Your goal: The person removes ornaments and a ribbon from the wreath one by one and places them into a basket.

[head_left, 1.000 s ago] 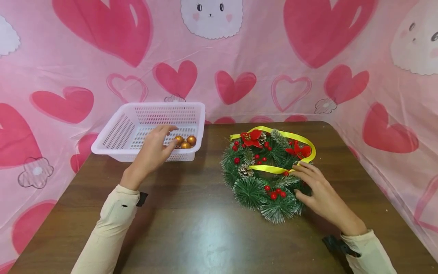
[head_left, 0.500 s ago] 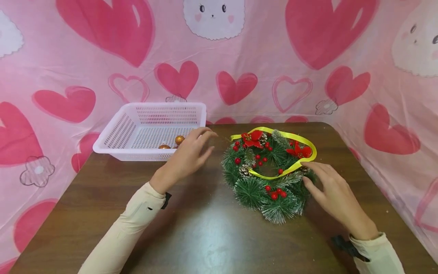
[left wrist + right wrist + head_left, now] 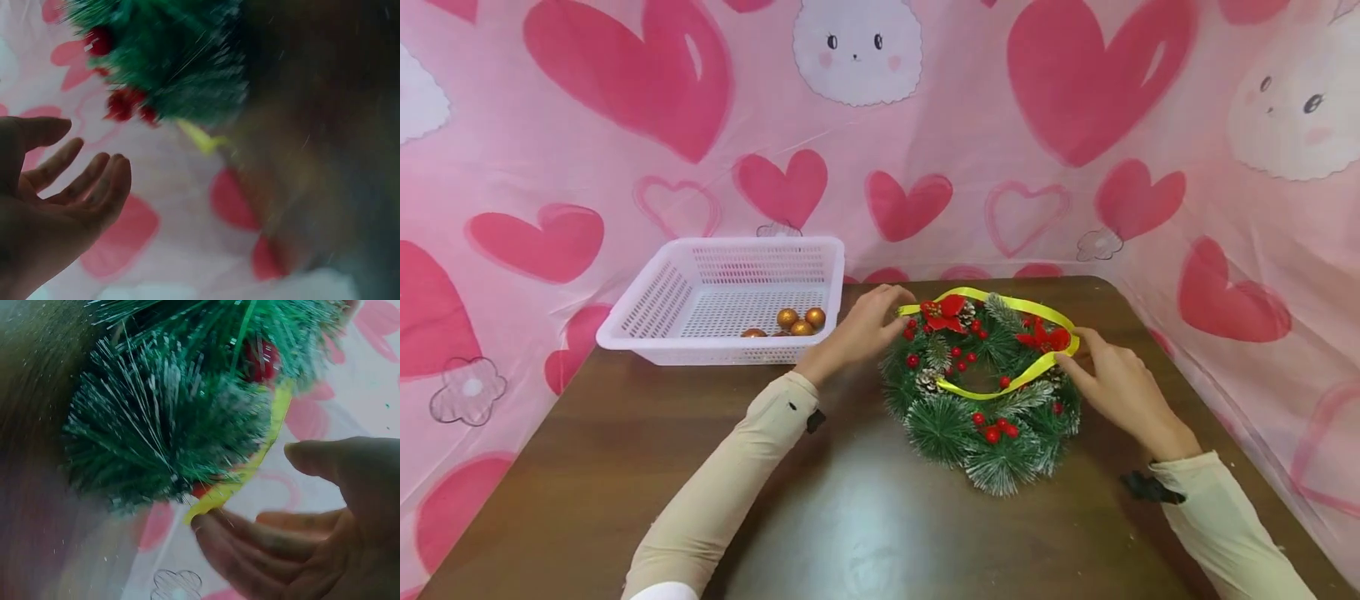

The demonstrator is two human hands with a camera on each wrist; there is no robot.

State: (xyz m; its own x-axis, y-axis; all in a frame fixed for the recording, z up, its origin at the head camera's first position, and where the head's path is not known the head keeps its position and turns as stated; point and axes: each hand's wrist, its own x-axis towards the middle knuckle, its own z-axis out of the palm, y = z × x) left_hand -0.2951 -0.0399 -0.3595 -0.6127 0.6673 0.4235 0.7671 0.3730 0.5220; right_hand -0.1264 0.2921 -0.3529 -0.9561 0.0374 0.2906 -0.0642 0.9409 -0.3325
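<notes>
A green Christmas wreath with frosted tips, red berries, poinsettias and pinecones lies on the table. Over it loops a yellow ribbon. My left hand is at the ribbon's left end in the head view. In the left wrist view, that hand shows loosely bent fingers with nothing between them, apart from the ribbon. On the wreath's right side is my right hand, thumb and fingers spread. The right wrist view has its fingertips right at the ribbon.
A white plastic basket stands at the back left, holding several gold balls. The brown wooden table reaches back to a pink heart-patterned cloth.
My left hand has moved right, from over the basket to the ribbon's left end. My right hand dipped back, then moved up the wreath's right side. The ribbon's front strand has shifted slightly.
</notes>
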